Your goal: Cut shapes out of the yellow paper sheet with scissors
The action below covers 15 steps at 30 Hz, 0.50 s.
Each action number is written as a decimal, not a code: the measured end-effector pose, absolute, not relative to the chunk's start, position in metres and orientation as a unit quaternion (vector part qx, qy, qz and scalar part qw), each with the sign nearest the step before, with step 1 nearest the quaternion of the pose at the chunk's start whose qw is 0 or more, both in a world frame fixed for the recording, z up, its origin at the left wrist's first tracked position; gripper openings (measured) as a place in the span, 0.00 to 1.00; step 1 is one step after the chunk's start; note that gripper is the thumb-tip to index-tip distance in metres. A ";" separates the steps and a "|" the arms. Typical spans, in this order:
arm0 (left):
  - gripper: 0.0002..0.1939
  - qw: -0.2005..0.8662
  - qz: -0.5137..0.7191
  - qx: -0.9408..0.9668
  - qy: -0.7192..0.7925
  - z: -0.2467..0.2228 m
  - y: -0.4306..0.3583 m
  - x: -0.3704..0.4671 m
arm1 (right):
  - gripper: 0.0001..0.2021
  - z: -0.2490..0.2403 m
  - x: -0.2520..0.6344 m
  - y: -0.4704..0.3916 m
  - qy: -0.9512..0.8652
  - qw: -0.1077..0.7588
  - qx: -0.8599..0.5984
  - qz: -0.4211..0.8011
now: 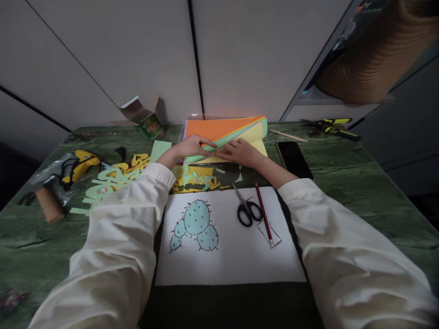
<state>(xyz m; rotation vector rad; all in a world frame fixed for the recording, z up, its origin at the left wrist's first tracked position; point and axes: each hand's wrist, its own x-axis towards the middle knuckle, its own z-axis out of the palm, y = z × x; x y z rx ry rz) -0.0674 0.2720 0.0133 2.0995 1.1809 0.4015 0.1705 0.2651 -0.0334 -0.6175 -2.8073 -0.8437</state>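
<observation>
At the back of the table lies a stack of coloured paper, with an orange sheet (206, 130) on top and its near right corner folded back. My left hand (192, 146) grips the folded edges, fingers closed around green and orange layers. Close beside it, my right hand (243, 153) has its thumb and fingers at the same fold, over a yellow sheet (259, 148). Nearer to me is a white sheet (236, 269) with a drawn cactus (197, 217). Black-handled scissors (247, 208) and a red pencil (263, 212) rest on its right side.
Yellow and green paper scraps (200, 178) lie behind the white sheet. On the left are a hammer (49, 204), a yellow tool (82, 164), cut paper shapes (103, 185) and an opened box (151, 127). To the right are a phone (294, 160), a wooden stick (288, 135) and pliers (332, 128).
</observation>
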 end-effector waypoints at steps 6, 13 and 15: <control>0.22 0.346 0.153 0.806 0.455 0.013 0.275 -0.069 | 0.26 -0.033 0.173 0.264 -0.939 0.078 -0.187 -0.278; 0.20 0.309 0.159 0.806 0.480 0.016 0.265 -0.063 | 0.19 -0.039 0.175 0.266 -0.940 0.097 -0.168 -0.282; 0.20 0.292 0.164 0.801 0.497 0.017 0.261 -0.061 | 0.20 -0.040 0.174 0.266 -0.938 0.101 -0.178 -0.279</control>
